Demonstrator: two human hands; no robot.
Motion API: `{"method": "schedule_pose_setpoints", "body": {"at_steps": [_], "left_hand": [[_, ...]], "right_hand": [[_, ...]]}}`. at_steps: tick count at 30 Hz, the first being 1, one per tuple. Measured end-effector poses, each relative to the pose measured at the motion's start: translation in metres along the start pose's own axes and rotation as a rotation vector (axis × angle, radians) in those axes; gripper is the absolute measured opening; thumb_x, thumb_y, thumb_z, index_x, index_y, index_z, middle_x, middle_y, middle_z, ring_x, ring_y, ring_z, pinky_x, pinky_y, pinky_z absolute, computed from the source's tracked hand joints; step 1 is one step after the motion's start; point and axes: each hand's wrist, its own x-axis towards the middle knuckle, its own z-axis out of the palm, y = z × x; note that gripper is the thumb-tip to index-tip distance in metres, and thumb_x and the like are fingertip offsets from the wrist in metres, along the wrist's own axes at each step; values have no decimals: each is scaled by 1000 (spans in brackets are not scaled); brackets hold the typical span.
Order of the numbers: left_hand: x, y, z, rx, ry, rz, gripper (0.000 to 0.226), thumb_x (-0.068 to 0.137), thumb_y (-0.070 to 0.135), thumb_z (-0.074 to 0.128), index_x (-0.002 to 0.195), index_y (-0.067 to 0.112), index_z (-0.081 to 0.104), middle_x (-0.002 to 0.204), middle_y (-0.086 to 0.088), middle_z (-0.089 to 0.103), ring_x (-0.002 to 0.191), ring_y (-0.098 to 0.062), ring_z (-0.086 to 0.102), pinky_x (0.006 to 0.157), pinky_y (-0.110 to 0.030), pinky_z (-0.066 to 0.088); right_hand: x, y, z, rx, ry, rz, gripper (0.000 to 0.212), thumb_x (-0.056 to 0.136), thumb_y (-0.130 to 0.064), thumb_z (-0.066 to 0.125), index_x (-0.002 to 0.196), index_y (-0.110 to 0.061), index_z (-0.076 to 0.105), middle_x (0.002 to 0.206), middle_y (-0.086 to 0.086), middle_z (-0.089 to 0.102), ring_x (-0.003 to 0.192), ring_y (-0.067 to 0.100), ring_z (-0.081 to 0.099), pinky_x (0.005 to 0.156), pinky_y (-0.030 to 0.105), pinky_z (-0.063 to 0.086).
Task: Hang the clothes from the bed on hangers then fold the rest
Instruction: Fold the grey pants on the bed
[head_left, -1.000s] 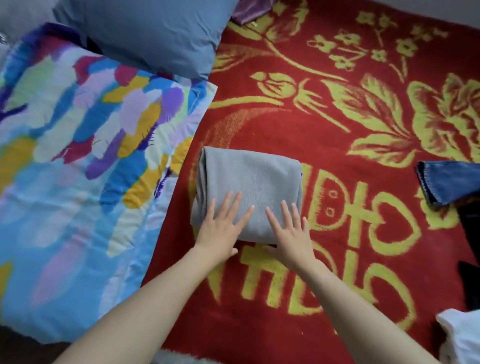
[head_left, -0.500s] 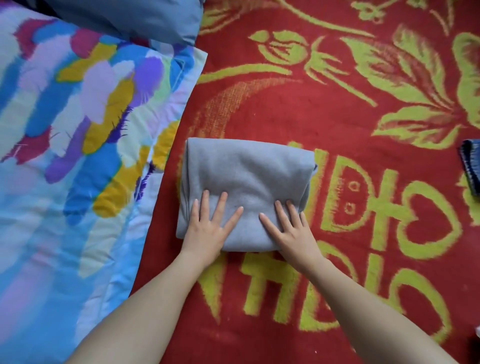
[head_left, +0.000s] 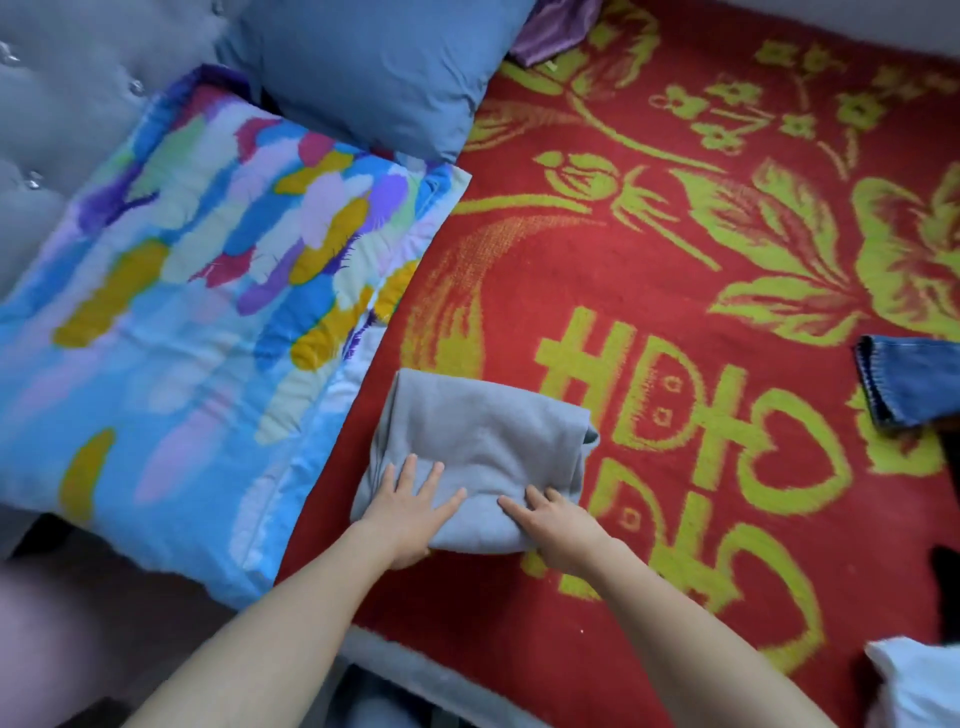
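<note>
Head view; one grey folded garment (head_left: 483, 436) lies on the red blanket (head_left: 675, 270) of the bed, near the person's edge, just beside the multicoloured quilt (head_left: 182, 312) but not touching it as far as I can see.

Left hand (head_left: 410, 512) lies flat on the garment's near-left corner, fingers (head_left: 402, 478) straight and spread wide, pressing and holding nothing; right hand (head_left: 563, 530) rests on the near-right part, one finger straight and pointing left, the others looking partly bent on the cloth; no pinch visible, so I read it as pressing, not gripping.

Key relation: most of the garment lies ahead of the fingers, away from the person; its long axis runs roughly left to right across the body, slightly tilted; both hands sit on the near edge, about equally close, left covering the left end and right the right end; any next fold or lift probably starts from that near edge.

Counts: two hands; one grey garment, already folded; one pair of jeans (head_left: 914, 379) at the right edge, well apart; one white item (head_left: 914, 680) at lower right; one purple cloth (head_left: 556, 26) at top; one dark item (head_left: 945, 571) at the right edge, too cut off to name; one blue pillow (head_left: 363, 67); no hangers in view; folding looks partway done, several items left.
</note>
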Motion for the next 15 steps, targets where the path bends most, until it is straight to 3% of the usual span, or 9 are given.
{"method": "schedule_pose_setpoints", "body": {"at_steps": [4,6,10,15], "left_hand": [[-78,38,27,-137,-133,-40,74,96,28,47,150,29,-3,158,-13,-7,141,-45,-6,113,-58,3],[-115,48,34,-217,-121,-64,69,96,27,46,151,24,4,158,-12,3,142,-41,5,114,-55,9],[-178,41,40,-492,-32,-125,63,93,21,44,150,19,17,156,-4,19,140,-26,23,114,-39,20],[-292,40,62,-917,182,-142,61,89,9,49,146,20,31,148,-4,39,131,-18,42,109,-33,33]], "right_hand": [[-51,-30,6,14,-80,-153,66,89,-4,43,148,-25,22,128,14,49,116,31,50,90,38,39],[-75,-47,-7,-17,-89,-194,68,87,-6,46,148,-24,23,126,15,53,114,31,52,89,37,40],[-97,-86,-49,-80,-96,-257,68,84,-13,53,146,-29,29,125,11,57,111,31,56,82,30,43],[-123,-190,-104,-408,-81,-533,65,80,-15,58,142,-20,39,132,10,54,118,30,51,93,34,39]]}}
